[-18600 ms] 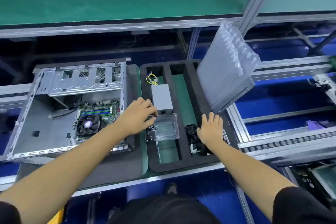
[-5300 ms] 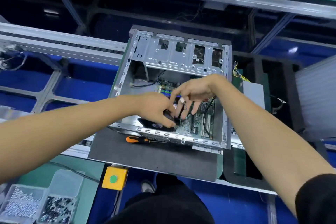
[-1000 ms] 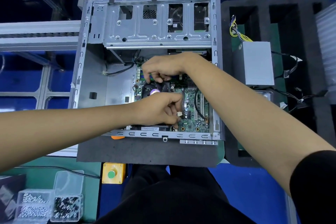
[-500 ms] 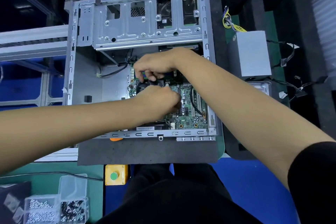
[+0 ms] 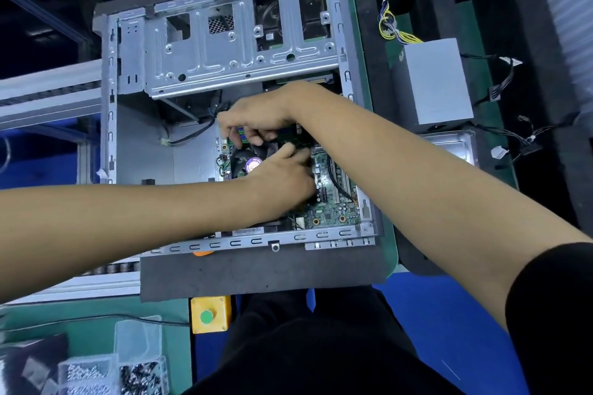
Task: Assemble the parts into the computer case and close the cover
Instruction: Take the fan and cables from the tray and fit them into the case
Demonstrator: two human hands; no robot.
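A factory assembly line: aluminium conveyor rails (image 5: 48, 86), foam parts tray (image 5: 552, 80), screw bins (image 5: 112, 372), yellow button box (image 5: 210, 314).

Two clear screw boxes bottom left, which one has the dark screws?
The right-hand screw box, nearer the yellow button box, holds the dark screws. The left screw box beside it holds shiny silver ones.

Both forearms reach forward and converge. The left hand (image 5: 282, 183) lies knuckles-up, fingers curled. The right hand (image 5: 256, 119) hangs above it, fingers (image 5: 237, 135) pointing down.
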